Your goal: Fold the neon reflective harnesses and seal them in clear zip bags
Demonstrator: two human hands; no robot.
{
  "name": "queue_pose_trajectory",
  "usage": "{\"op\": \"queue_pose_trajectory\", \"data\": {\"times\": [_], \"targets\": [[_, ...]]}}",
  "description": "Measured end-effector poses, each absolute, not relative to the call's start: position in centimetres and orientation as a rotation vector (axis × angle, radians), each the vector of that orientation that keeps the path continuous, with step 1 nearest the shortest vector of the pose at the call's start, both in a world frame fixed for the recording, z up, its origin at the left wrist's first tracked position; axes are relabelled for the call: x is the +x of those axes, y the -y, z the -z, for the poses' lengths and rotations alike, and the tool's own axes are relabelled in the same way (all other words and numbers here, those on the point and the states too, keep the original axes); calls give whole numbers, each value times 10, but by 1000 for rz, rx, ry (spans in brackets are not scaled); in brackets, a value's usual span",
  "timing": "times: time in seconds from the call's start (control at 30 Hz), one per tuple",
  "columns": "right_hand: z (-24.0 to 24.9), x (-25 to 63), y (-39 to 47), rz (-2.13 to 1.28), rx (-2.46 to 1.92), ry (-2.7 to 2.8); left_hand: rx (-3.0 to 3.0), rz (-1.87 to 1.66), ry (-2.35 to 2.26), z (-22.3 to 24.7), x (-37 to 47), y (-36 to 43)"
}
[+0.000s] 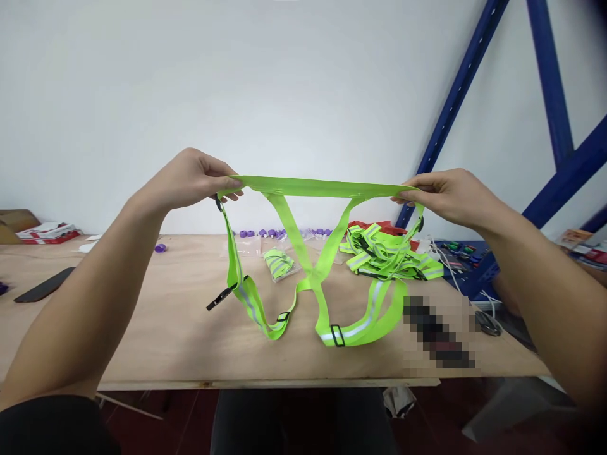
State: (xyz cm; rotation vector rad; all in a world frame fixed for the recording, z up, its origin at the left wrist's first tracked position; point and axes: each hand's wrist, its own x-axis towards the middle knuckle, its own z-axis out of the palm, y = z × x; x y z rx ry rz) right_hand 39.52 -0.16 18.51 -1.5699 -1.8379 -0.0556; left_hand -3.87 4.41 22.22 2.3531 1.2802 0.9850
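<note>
A neon green harness (315, 188) of webbing straps is stretched level above the table between my two hands. My left hand (208, 177) pinches one end of its wide top band, and my right hand (431, 193) pinches the other end. Two straps run down from the band and cross at a joint below its middle. Side straps with grey reflective stripes and black sliders hang in loops at left and right. A black buckle (221, 297) dangles from the left strap.
On the wooden table (156, 344) lie a pile of green straps (379, 249), a bagged folded strap (279, 262), several purple pieces (270, 234) and a dark flat object (45, 285). Blue metal beams (455, 107) rise at right. A pixelated patch covers something front right.
</note>
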Motion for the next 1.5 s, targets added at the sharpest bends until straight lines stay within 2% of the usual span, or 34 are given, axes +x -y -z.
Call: {"op": "queue_pose_trajectory", "data": {"times": [0.13, 0.47, 0.63, 0.83, 1.07, 1.2, 1.33, 1.43, 1.5], "targets": [[-190, 398, 13, 193, -1653, 1827, 2351, -854, -1258, -228, -45, -35], [-205, 395, 43, -32, -1532, 1774, 2338, -904, -963, -236, -62, -20], [-206, 393, 42, -106, -1526, 1853, 2454, -960, -1142, -237, -54, -15], [-199, 383, 31, -227, -1501, 1953, 2595, -961, -1580, -246, -45, -39], [-190, 335, 22, -433, -1312, 2129, 2458, -1466, -1847, -291, -8, -107], [-166, 277, 14, -514, -1050, 2120, 2385, -1439, -1560, -311, 41, -143], [-111, 207, -2, -972, -967, 1994, 2491, -1359, -1262, -312, 112, -150], [-64, 160, -13, -1062, -1013, 1917, 2650, -1168, -1052, -281, 167, -132], [-39, 139, -14, -1059, -1093, 1833, 2771, -1016, -862, -237, 196, -111]]}}
